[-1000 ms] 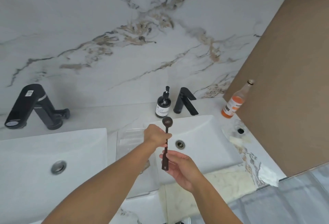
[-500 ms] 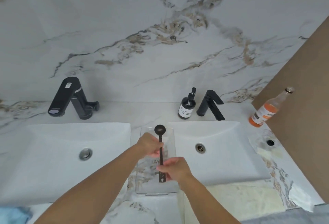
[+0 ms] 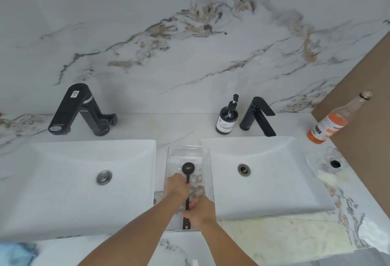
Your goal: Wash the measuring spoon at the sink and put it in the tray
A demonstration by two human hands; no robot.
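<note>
with the left hand (image 3: 176,185) and right hand (image 3: 198,210) both gripping the measuring spoon (image 3: 187,189) over the clear tray (image 3: 207,172) between the sinks, lower it flat, then release.

A bathroom: twin basins (image 3: 84,191), black taps (image 3: 258,115) (marble walls).
</note>
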